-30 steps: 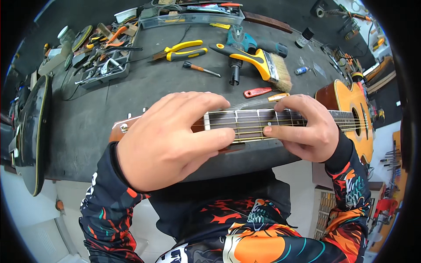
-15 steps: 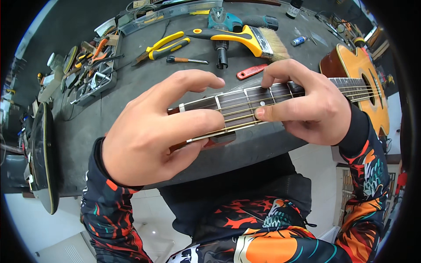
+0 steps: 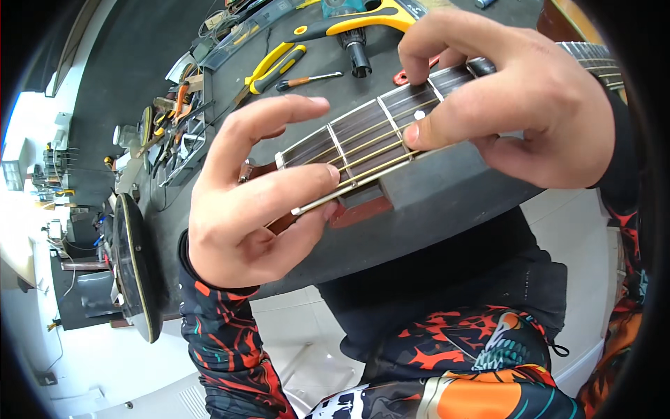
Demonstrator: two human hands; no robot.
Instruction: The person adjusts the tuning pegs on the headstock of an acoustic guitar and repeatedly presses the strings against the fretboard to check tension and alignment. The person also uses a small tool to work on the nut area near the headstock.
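An acoustic guitar's neck [image 3: 370, 133], with its dark fretboard and strings facing up, slants across the bench in front of me. My left hand [image 3: 234, 220] grips it by the nut: the thumb is at the near edge, one fingertip touches the strings by the first fret, and another finger arches above the far edge. Higher up the neck, my right hand [image 3: 530, 105] straddles the fretboard, one digit pressing the near strings and another fingertip at the far edge. A reddish-brown block [image 3: 363, 213] shows beneath the neck. The guitar's body lies mostly out of view.
Beyond the neck lie yellow-and-grey pliers [image 3: 276, 68], a slim brown-handled tool [image 3: 310, 81], a teal drill's chuck [image 3: 358, 56] and a wide brush's yellow handle [image 3: 370, 21]. A grey tool tray [image 3: 185, 167] stands left. A dark, pale-rimmed rounded object [image 3: 136, 265] sits at the bench's left end.
My view has turned, so the bench's left side shows more and the guitar body has mostly left the picture. My left fingertip has shifted slightly toward the nut. The right hand stays on the fretboard.
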